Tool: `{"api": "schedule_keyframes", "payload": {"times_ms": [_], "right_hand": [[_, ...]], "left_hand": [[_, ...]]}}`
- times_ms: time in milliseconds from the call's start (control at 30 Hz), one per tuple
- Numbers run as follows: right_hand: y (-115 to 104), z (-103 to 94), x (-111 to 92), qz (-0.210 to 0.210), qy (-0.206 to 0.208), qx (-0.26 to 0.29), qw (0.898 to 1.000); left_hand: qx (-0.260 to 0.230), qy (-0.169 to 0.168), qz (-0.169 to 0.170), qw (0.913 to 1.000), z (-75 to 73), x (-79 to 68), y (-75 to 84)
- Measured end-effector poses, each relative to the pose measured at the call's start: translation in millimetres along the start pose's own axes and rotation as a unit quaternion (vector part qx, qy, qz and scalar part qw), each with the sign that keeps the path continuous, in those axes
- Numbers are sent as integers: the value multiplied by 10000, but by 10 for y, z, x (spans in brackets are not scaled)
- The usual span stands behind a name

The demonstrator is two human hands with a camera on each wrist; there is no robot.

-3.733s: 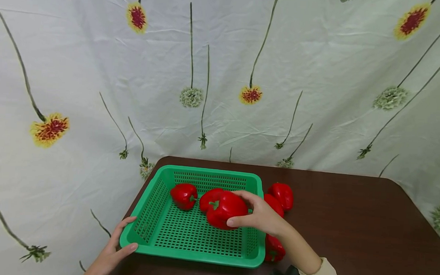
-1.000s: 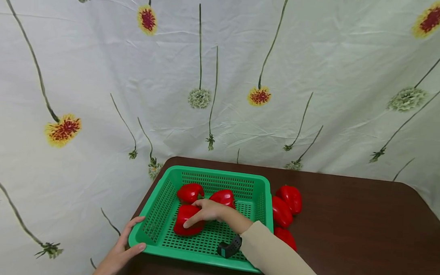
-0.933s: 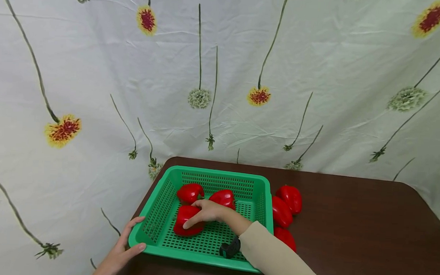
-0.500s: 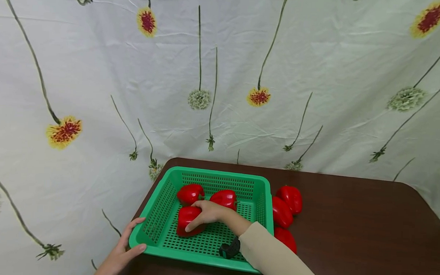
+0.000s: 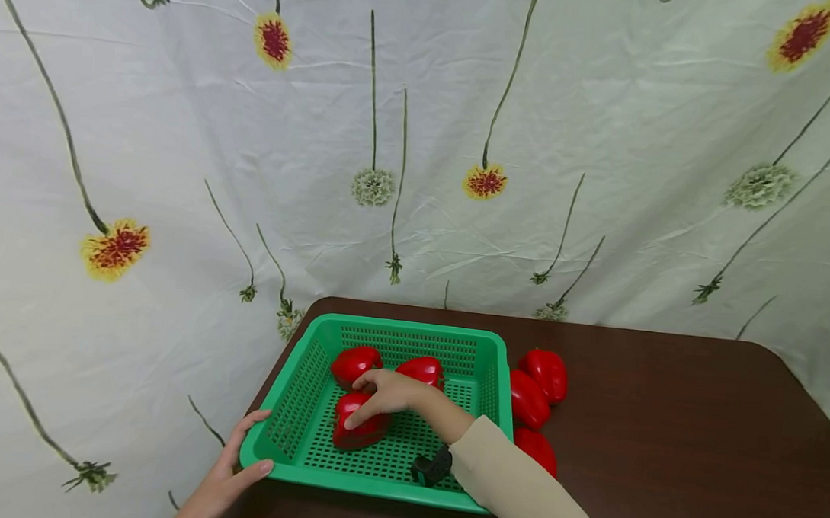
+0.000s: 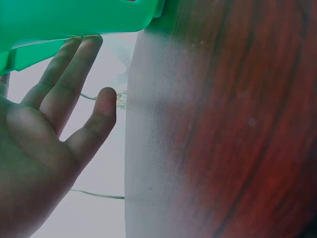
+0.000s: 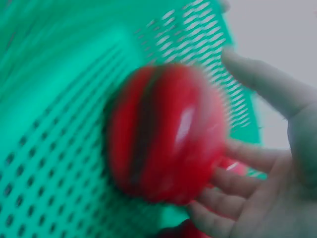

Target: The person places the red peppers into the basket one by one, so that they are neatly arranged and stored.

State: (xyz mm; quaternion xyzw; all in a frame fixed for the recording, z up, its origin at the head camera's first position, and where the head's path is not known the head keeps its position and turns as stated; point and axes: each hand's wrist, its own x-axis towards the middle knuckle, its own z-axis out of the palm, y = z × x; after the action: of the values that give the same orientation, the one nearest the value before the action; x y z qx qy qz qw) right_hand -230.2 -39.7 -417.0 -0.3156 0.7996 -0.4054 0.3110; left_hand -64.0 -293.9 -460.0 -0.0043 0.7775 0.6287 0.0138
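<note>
My left hand [image 5: 225,470] holds the front left corner of a green plastic basket [image 5: 379,495], thumb at the front rim and index finger at the left rim. In the left wrist view its other fingers [image 6: 64,94] extend below the basket, two touching it. My right hand [image 5: 391,393] is inside the basket over a red bell pepper [image 5: 361,432]. The right wrist view, blurred, has the thumb apart from this bell pepper [image 7: 171,134] and the fingers loosely beside it. Two more bell peppers, one at the back left [image 5: 356,366] and another [image 5: 421,370], lie behind.
Right of the basket, several red bell peppers [image 5: 547,376] lie on the dark brown table [image 5: 663,420], one partly behind the sleeve [image 5: 517,476]. A black band [image 5: 432,467] is on my right wrist. A flower-patterned cloth [image 5: 419,152] hangs behind the table.
My right hand carried the bell pepper leftward and set it down at the basket's front left. Since then the pepper has turned slightly and my fingers have lifted off it. My left hand stays at the corner.
</note>
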Motion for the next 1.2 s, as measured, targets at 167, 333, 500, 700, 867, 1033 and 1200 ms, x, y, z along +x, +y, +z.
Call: {"api": "schedule_keyframes", "payload": {"times_ms": [167,333,500,700,867,1033,1200], "right_hand": [[-139,-137,-55,-277,70,383,9989],[-221,-267,-195,-465,145,688,9964],[-236,-381,-373,-544,363,1094,9918],[-197,-485,-616,-618,610,1225,9887],[-106,-580,-831,-712,809,1429,9839],[31,-697,-1033,-862,1011,1625,9777],[221,-837,-1252,-996,1183,1839,9707]], "left_hand": [[115,29,51,9999,-28,-37,-17],[224,98,-133,9996,-62,-61,-34],[282,122,-210,9993,-89,-51,-55],[199,90,-262,9994,-90,-19,-48],[233,-17,-63,9997,-64,0,-34],[172,-17,-166,9997,-45,30,-23],[154,-33,-236,9996,-20,55,-24]]}}
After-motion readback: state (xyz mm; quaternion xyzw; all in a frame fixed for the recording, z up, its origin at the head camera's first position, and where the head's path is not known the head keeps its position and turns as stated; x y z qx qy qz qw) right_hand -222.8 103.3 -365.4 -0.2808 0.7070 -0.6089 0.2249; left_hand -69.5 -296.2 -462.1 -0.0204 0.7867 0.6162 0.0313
